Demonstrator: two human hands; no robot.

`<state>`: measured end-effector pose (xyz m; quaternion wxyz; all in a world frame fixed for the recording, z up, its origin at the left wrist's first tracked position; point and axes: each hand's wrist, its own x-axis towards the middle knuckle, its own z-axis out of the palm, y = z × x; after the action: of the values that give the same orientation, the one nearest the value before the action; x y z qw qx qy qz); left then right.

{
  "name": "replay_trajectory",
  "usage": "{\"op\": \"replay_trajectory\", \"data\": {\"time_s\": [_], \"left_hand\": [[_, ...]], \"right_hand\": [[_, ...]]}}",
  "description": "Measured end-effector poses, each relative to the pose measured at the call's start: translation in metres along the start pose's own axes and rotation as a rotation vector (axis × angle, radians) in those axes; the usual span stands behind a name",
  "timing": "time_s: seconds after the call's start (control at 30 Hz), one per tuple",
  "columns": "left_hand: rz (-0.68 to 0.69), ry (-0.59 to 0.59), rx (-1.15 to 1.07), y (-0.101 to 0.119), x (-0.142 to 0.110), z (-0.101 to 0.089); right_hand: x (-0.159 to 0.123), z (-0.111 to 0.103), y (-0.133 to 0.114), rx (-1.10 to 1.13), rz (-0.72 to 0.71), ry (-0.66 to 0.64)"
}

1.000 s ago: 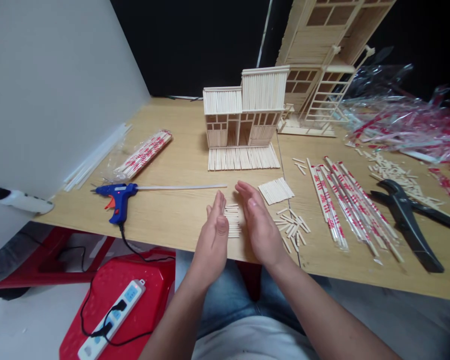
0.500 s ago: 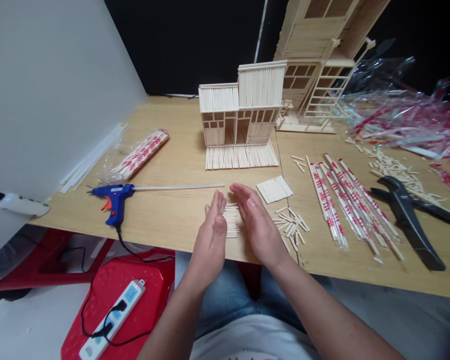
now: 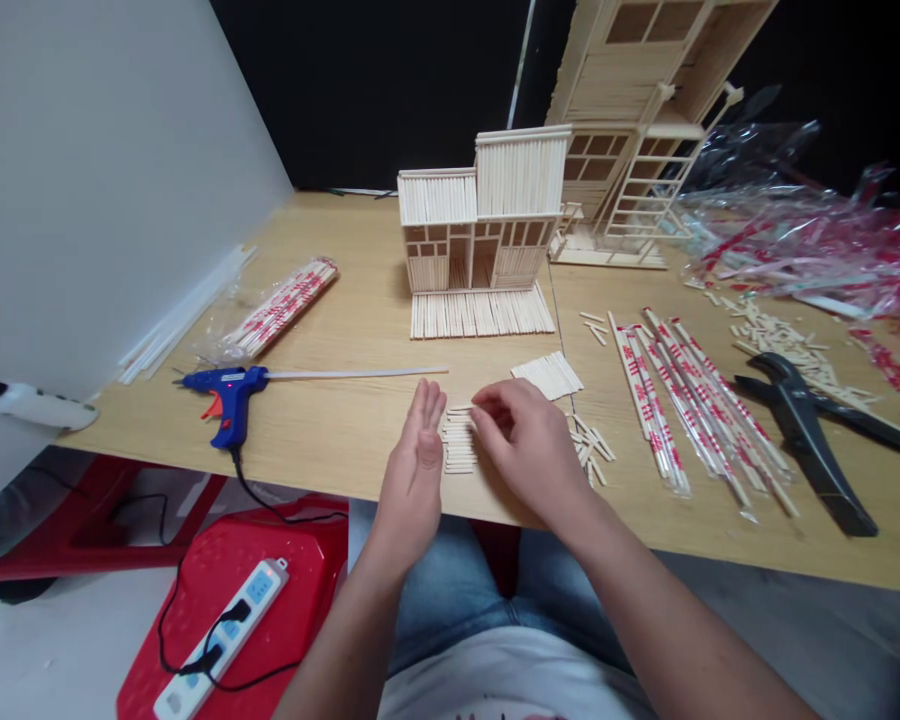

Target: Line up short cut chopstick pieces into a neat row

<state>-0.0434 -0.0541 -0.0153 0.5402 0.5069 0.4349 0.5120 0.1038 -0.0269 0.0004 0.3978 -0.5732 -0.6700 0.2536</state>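
A short row of cut wooden sticks (image 3: 458, 440) lies side by side near the front edge of the wooden table (image 3: 345, 330). My left hand (image 3: 414, 472) stands on edge against the row's left side, fingers straight and together, holding nothing. My right hand (image 3: 529, 447) is curled over the row's right end, fingertips pinching at the top sticks. A small stick-built house (image 3: 480, 225) stands behind, with a taller stick building (image 3: 630, 130) to its right. A glued stick panel (image 3: 547, 376) lies just beyond my right hand.
A blue glue gun (image 3: 229, 392) with a long glue stick lies to the left, its cord running to a power strip (image 3: 214, 640) on a red stool. Wrapped chopsticks (image 3: 682, 400), black cutters (image 3: 810, 435), loose stick offcuts (image 3: 589, 445) and plastic wrappers (image 3: 810, 240) lie to the right.
My right hand went from flat and open beside the stick row to curled over it, fingertips on the sticks. My left hand stayed against the row's left side.
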Motion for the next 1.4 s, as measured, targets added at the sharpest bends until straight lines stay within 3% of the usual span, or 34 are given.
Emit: {"op": "replay_trajectory", "data": {"time_s": [0.2, 0.53, 0.87, 1.23, 1.4], "left_hand": [[-0.001, -0.004, 0.071, -0.001, -0.002, 0.0], [0.01, -0.004, 0.064, -0.003, -0.003, 0.0], [0.022, 0.017, 0.078, 0.0, -0.003, 0.001], [0.021, 0.007, 0.064, -0.002, -0.003, 0.0], [0.029, -0.023, 0.169, -0.001, -0.012, -0.004]], "right_hand": [[0.015, -0.004, -0.002, -0.385, -0.083, -0.184], [0.022, -0.002, -0.006, -0.685, -0.144, -0.343], [0.034, -0.003, -0.003, -0.767, -0.102, -0.253], [0.025, -0.003, -0.011, -0.747, -0.145, -0.329], [0.025, -0.001, -0.012, -0.723, -0.159, -0.325]]}}
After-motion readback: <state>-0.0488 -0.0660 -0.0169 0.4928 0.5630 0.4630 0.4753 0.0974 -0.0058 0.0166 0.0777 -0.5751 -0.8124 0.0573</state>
